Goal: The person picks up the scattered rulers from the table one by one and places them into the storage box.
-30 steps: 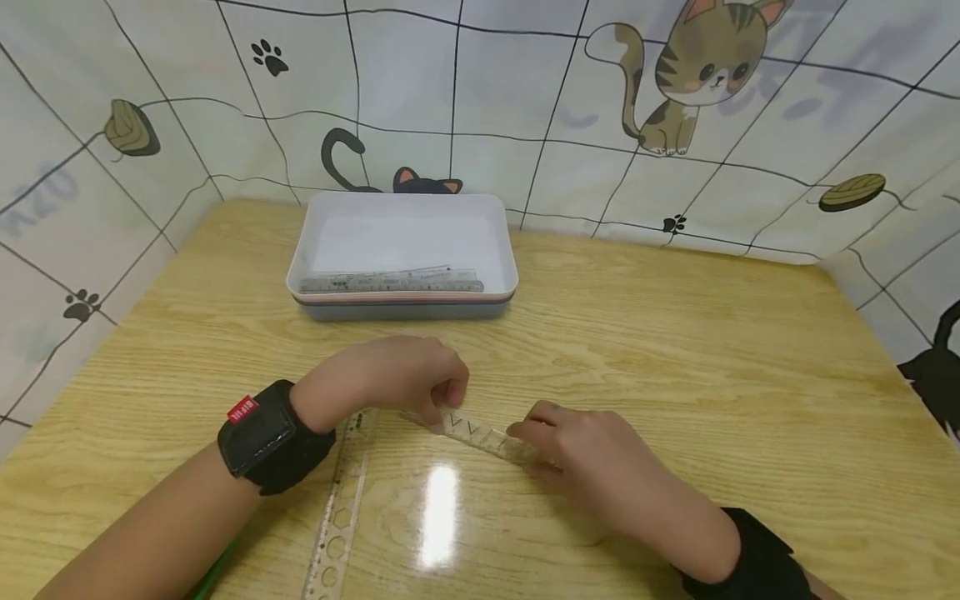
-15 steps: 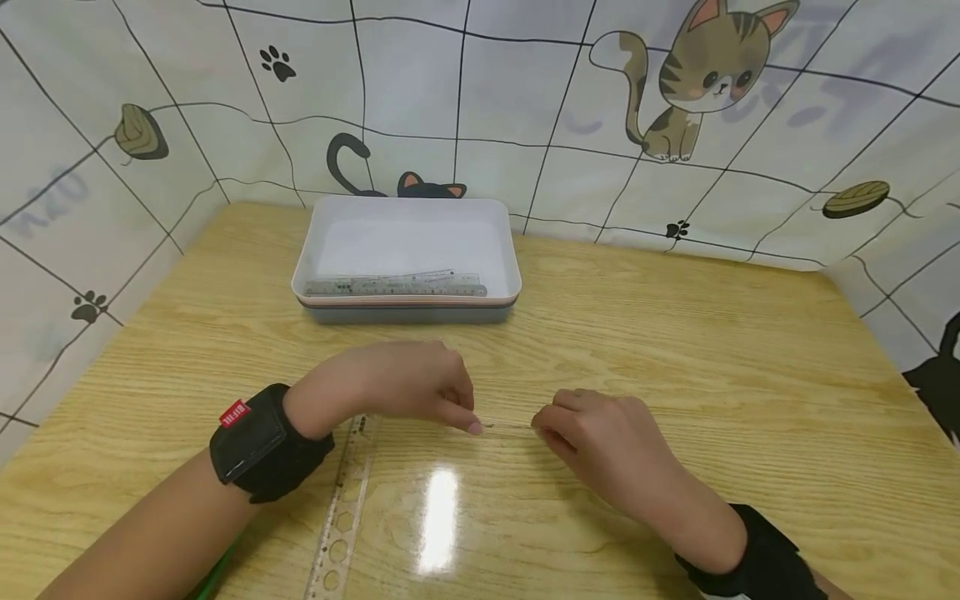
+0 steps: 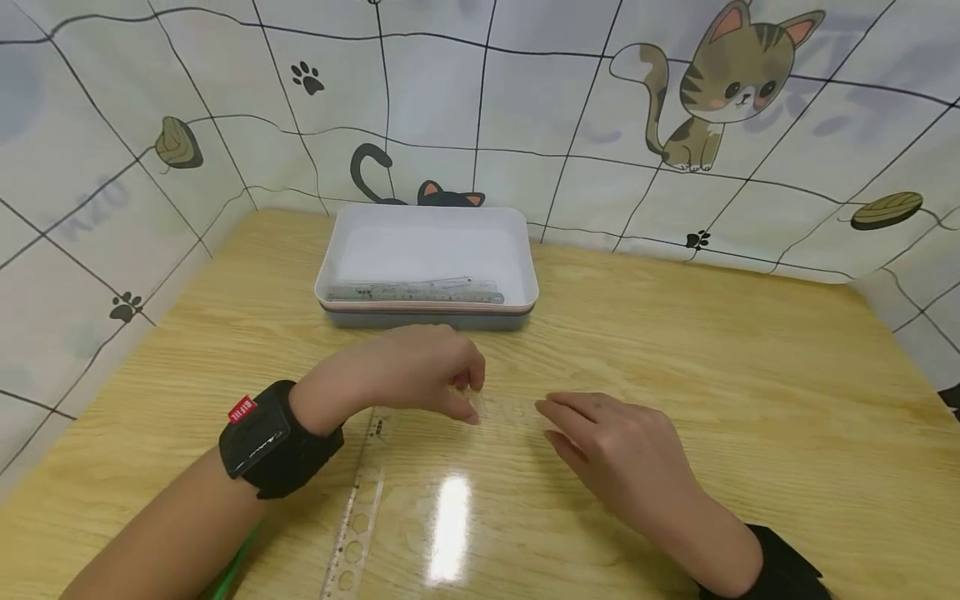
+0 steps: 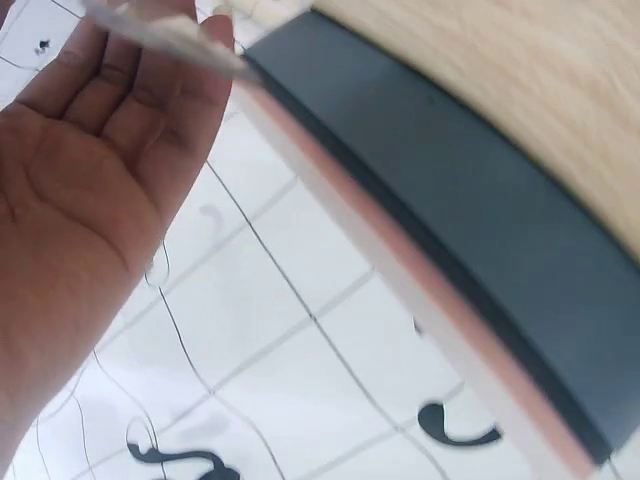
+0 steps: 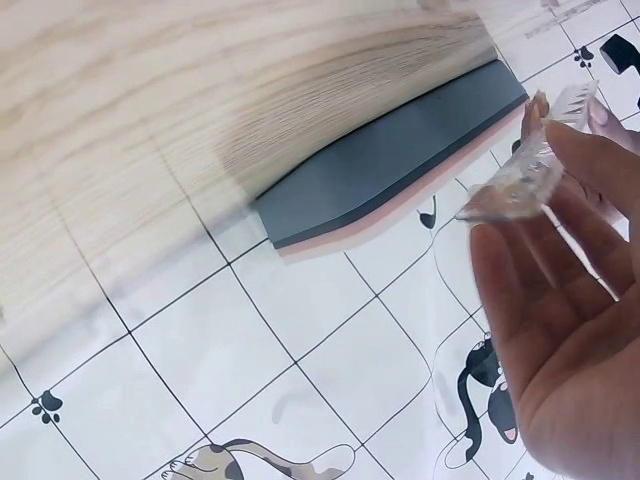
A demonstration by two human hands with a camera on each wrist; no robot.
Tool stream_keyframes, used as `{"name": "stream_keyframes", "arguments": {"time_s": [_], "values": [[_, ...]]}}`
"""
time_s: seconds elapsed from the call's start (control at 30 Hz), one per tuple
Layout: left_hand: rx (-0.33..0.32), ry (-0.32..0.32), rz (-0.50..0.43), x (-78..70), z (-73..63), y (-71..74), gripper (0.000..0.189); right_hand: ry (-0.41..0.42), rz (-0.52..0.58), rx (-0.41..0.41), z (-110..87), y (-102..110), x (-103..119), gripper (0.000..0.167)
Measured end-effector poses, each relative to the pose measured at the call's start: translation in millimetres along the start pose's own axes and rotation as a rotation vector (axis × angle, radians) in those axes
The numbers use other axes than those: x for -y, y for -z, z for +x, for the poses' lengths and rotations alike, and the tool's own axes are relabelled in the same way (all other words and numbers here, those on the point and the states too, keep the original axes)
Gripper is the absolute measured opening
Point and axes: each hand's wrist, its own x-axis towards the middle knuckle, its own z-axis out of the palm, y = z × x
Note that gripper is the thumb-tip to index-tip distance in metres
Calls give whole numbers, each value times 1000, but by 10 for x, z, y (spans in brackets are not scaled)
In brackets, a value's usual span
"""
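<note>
A clear plastic ruler (image 3: 513, 410) spans the space between the two hands in the head view. My left hand (image 3: 408, 371) pinches its left end between thumb and fingers. At the other end, my right hand (image 3: 622, 450) holds it, with the thumb below and fingers above. In the right wrist view the transparent ruler (image 5: 525, 185) shows tilted between the right thumb and fingers. It looks thin and blurred in the left wrist view, where the ruler (image 4: 170, 38) crosses the left fingers. A second clear ruler (image 3: 360, 508) with cut-out shapes lies on the table beside the left forearm.
Behind the hands stands a white-lined box (image 3: 427, 308) with a grey outside, several clear rulers (image 3: 420, 292) inside along its front wall. A green strip (image 3: 236, 562) shows beneath the left forearm. A cat-printed curtain (image 3: 570, 108) borders the wooden table (image 3: 712, 350).
The held ruler has turned from slanted face-up to edge-on, then to its broad side again, now nearly level across. The right hand's fingers have straightened somewhat. The head view has shifted slightly.
</note>
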Motion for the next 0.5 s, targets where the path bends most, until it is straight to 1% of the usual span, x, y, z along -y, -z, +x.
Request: {"name": "stream_keyframes", "arguments": {"time_s": [0.07,0.13,0.23,0.33,0.4,0.5], "values": [[-24,42,24,27,-13,47,27,-36,-17,19,-16,18,-8,42],[-51,82,25,78,-52,113,25,-57,-27,27,-15,32,-12,42],[-123,110,-1,207,-121,226,19,-68,-28,23,-5,47,-13,39],[-217,137,-27,386,-173,319,14,-64,-20,33,-3,46,-6,37],[-270,184,-20,511,-182,357,16,-57,-17,46,-7,34,2,36],[-307,269,16,692,-162,369,23,-42,-12,61,-16,12,20,37]]}}
